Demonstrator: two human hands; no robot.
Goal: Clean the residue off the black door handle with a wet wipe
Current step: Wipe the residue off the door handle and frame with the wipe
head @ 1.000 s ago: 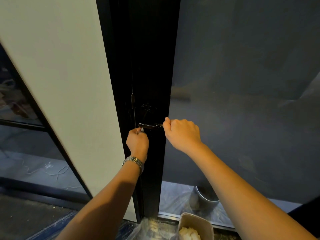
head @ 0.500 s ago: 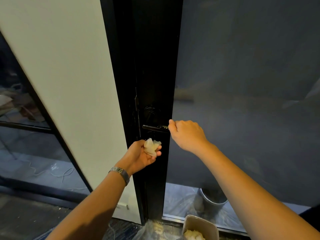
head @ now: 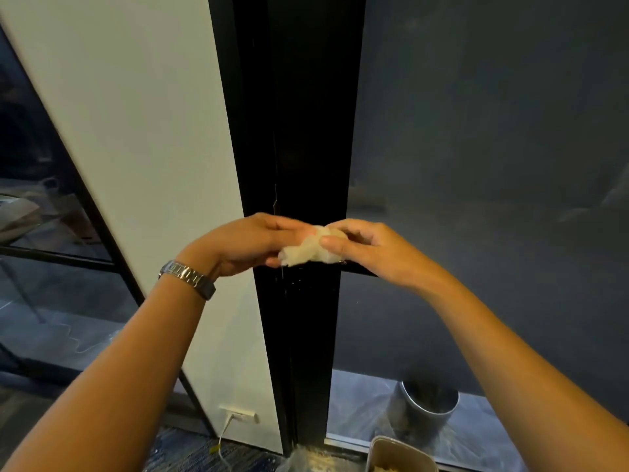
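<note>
A crumpled white wet wipe (head: 308, 249) is held between both hands in front of the black door frame (head: 306, 131). My left hand (head: 245, 243), with a metal watch on its wrist, holds the wipe's left end with nearly straight fingers. My right hand (head: 367, 247) pinches the wipe's right end between thumb and fingers. The black door handle is almost wholly hidden behind the hands and wipe; only a small dark tip (head: 343, 263) shows under my right hand.
A white wall panel (head: 143, 131) stands left of the frame and dark glass (head: 476, 165) right of it. On the floor are a metal bucket (head: 427, 405), a beige container (head: 398, 453), crumpled plastic wrap (head: 306, 458) and a wall socket with a cable (head: 238, 415).
My right hand let go of the handle and came to the wipe. My left hand rose with the wipe, and both now hold it in front of the handle.
</note>
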